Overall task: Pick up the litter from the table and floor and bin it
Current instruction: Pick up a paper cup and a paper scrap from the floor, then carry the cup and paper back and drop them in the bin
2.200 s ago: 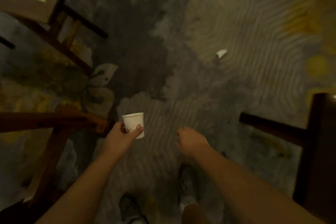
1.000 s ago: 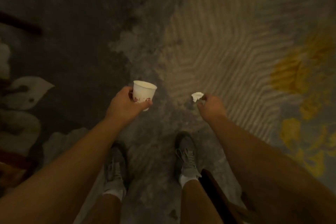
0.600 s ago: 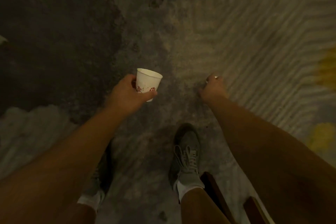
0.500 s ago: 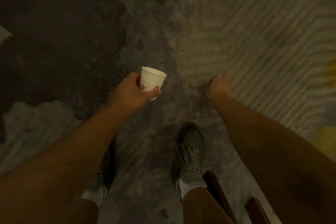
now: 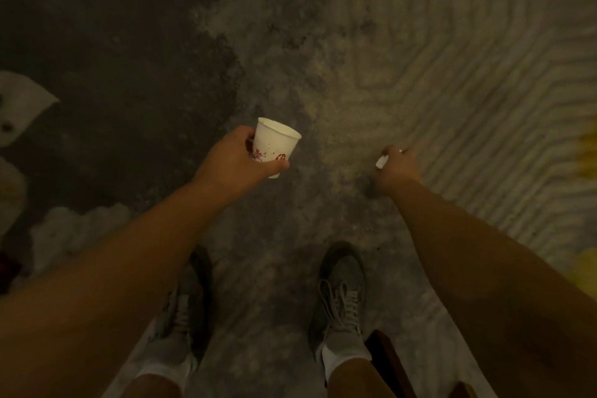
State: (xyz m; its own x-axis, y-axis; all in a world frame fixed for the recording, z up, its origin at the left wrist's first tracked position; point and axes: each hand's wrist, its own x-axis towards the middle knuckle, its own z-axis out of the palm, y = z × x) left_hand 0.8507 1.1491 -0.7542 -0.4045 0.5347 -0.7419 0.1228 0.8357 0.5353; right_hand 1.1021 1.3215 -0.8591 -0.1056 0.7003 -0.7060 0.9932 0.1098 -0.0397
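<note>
My left hand (image 5: 231, 160) holds a white paper cup (image 5: 274, 145) with red print, tilted a little, above the dim patterned carpet. My right hand (image 5: 395, 168) hangs low to the right of the cup, its fingers closed around a small white scrap of paper (image 5: 381, 161). Only a bit of the scrap shows at the hand's left edge and by the knuckles. No bin is in view.
The carpet (image 5: 452, 74) has ridged pale bands on the right and dark patches on the left. My two grey shoes (image 5: 339, 294) stand below the hands. A dark wooden furniture piece (image 5: 387, 362) sits by my right foot. Pale shapes (image 5: 19, 107) lie at the left edge.
My right hand reached down to the white scrap on the carpet, closed on it and has lifted slightly. The left hand kept the cup throughout. The view shifted as I stepped forward.
</note>
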